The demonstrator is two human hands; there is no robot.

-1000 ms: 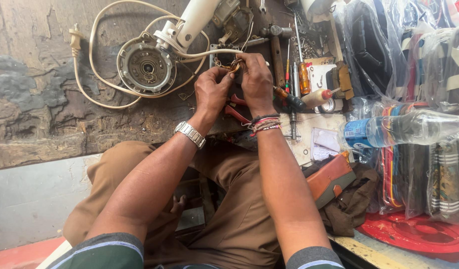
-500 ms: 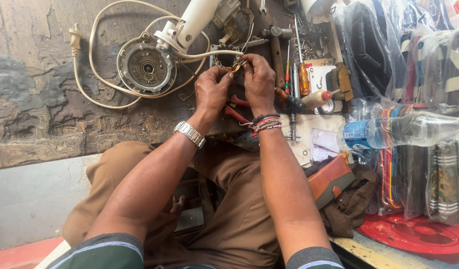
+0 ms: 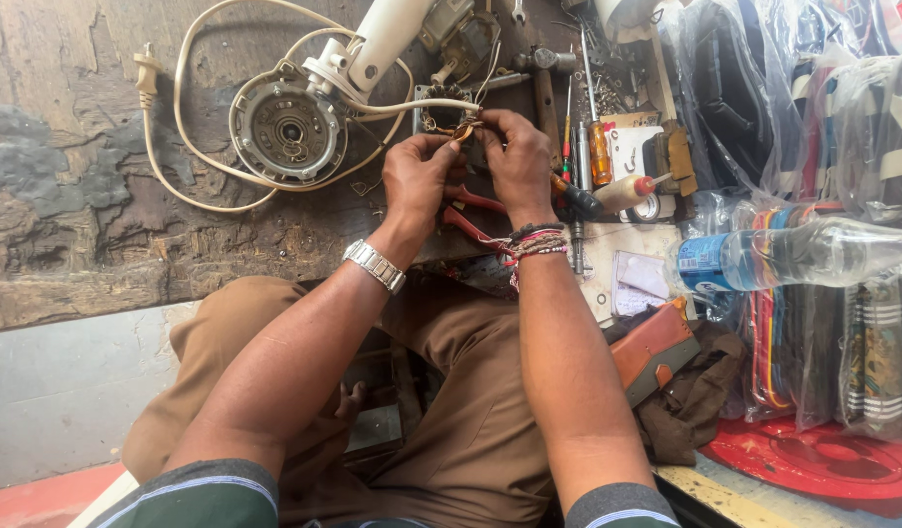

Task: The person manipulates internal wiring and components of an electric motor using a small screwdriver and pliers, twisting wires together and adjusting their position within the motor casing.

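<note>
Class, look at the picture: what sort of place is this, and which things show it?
Probably a small repair stall for electrical appliances: an opened round metal motor with white cord, orange-handled screwdrivers on a worn wooden bench, and both hands working a small copper-wound coil.

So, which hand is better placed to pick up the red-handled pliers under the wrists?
Probably the left hand. The red-handled pliers lie just beside its wrist, handles toward it. The right hand pinches the small copper coil part at the fingertips, so it looks busier.
</note>
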